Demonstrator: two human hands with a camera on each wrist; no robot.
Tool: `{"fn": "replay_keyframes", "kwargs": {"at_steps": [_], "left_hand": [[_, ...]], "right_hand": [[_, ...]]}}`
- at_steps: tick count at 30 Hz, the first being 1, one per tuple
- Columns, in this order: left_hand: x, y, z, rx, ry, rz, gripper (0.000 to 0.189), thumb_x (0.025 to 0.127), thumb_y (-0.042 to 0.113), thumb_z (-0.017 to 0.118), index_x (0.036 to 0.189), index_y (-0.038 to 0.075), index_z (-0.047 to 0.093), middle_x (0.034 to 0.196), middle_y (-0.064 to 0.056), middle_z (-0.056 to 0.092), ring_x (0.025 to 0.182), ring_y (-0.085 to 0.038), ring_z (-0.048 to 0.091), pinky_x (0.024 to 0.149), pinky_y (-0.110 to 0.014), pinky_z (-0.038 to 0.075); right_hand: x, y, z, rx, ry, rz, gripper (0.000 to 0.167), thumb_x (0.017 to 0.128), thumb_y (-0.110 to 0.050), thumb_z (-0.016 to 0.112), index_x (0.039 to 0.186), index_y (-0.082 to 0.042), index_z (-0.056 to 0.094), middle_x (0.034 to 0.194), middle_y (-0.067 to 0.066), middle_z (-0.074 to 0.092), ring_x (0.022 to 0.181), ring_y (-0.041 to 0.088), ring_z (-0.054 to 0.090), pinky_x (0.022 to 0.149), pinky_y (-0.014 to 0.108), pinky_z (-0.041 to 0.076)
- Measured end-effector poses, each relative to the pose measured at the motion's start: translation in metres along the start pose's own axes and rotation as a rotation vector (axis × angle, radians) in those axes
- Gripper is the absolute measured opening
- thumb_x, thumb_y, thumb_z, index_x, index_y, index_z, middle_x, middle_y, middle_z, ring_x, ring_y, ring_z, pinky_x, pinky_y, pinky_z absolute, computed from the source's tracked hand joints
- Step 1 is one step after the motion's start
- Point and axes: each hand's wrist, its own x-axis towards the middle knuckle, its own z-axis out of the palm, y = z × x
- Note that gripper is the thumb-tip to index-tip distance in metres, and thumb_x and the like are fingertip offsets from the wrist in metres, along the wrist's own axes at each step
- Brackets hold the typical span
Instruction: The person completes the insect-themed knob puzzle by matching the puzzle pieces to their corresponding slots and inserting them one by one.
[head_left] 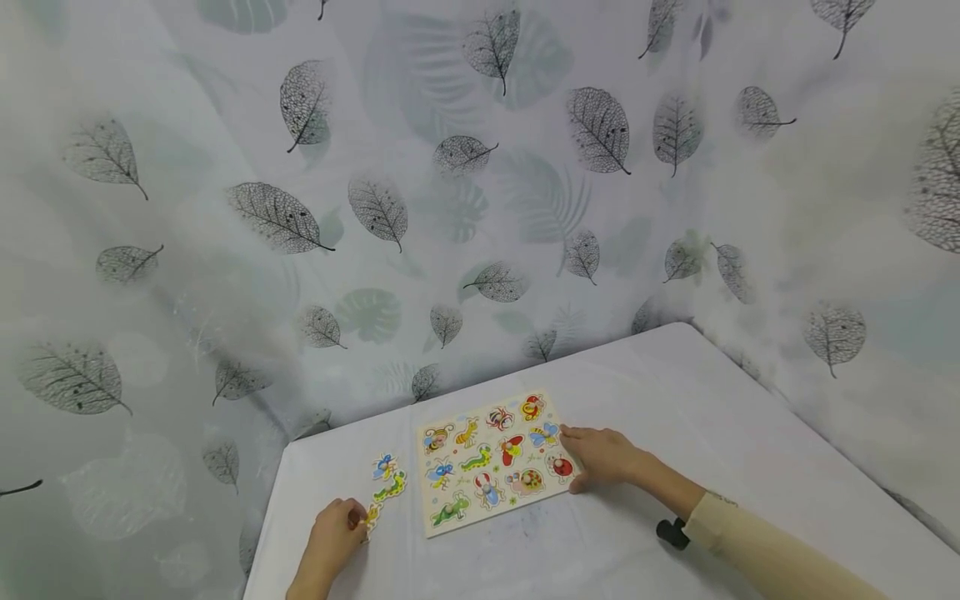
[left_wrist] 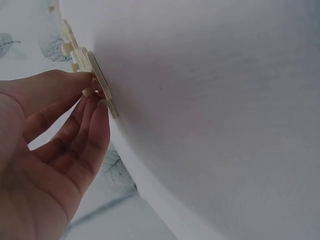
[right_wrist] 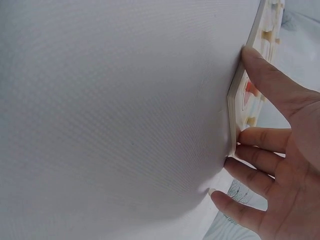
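My left hand [head_left: 330, 540] pinches a yellow puzzle piece [head_left: 372, 517] at the left of the table; the left wrist view shows the thumb and fingertips at the small knob of a flat wooden piece [left_wrist: 101, 80]. Just beyond lie a green caterpillar piece [head_left: 392, 487] and a blue winged-insect piece [head_left: 385, 467], close together. An insect puzzle board [head_left: 480, 516] lies flat to their right, with several knobbed bug pieces on it. My right hand [head_left: 603, 457] touches its right edge, fingers spread and thumb near the front corner; the board's edge [right_wrist: 232, 120] shows in the right wrist view.
The table [head_left: 750, 467] has a white cover and stands against leaf-printed hangings [head_left: 420, 208] at the back and sides. A small black object [head_left: 672, 533] is beside the right wrist, partly behind the sleeve [head_left: 757, 542].
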Motion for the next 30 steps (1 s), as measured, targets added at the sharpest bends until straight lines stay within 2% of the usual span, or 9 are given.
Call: {"fn": "replay_keyframes", "kwargs": {"at_steps": [10, 14, 17, 22, 30], "left_hand": [[0.002, -0.005, 0.002, -0.026, 0.028, -0.014, 0.013, 0.076, 0.0, 0.08, 0.08, 0.008, 0.07, 0.076, 0.001, 0.061, 0.071, -0.016, 0.056, 0.06, -0.031, 0.049], [0.002, -0.004, -0.001, -0.043, 0.027, -0.026, 0.013, 0.076, 0.0, 0.079, 0.081, 0.008, 0.071, 0.076, 0.0, 0.062, 0.071, -0.017, 0.056, 0.06, -0.03, 0.049], [0.002, -0.001, -0.006, -0.065, 0.044, -0.005, 0.015, 0.074, 0.0, 0.079, 0.082, 0.008, 0.071, 0.077, 0.0, 0.063, 0.071, -0.016, 0.057, 0.059, -0.03, 0.049], [0.004, 0.011, -0.014, -0.12, 0.086, 0.049, 0.017, 0.073, 0.0, 0.082, 0.084, 0.008, 0.072, 0.078, 0.001, 0.065, 0.072, -0.015, 0.058, 0.059, -0.027, 0.048], [0.016, 0.047, -0.018, -0.182, 0.091, 0.109, 0.014, 0.079, 0.006, 0.082, 0.088, 0.011, 0.073, 0.083, 0.003, 0.066, 0.077, -0.013, 0.06, 0.063, -0.025, 0.051]], "right_hand": [[-0.002, -0.002, -0.002, 0.008, 0.01, -0.016, 0.091, 0.079, -0.048, 0.09, 0.147, 0.002, 0.056, 0.159, 0.015, 0.049, 0.145, 0.034, 0.047, 0.11, 0.056, 0.049], [-0.003, -0.003, -0.003, 0.008, 0.015, -0.016, 0.091, 0.079, -0.048, 0.09, 0.146, 0.002, 0.056, 0.158, 0.016, 0.049, 0.145, 0.035, 0.048, 0.11, 0.056, 0.05], [-0.002, -0.002, -0.002, 0.006, 0.014, -0.011, 0.091, 0.079, -0.049, 0.089, 0.147, 0.001, 0.056, 0.159, 0.015, 0.049, 0.145, 0.034, 0.048, 0.111, 0.056, 0.049], [0.0, 0.002, 0.001, -0.012, 0.015, -0.004, 0.09, 0.08, -0.051, 0.088, 0.148, -0.001, 0.055, 0.16, 0.014, 0.047, 0.145, 0.033, 0.048, 0.111, 0.055, 0.049], [0.0, 0.002, 0.001, -0.011, 0.003, -0.005, 0.091, 0.081, -0.052, 0.087, 0.15, -0.001, 0.054, 0.161, 0.013, 0.046, 0.146, 0.033, 0.047, 0.111, 0.057, 0.049]]}}
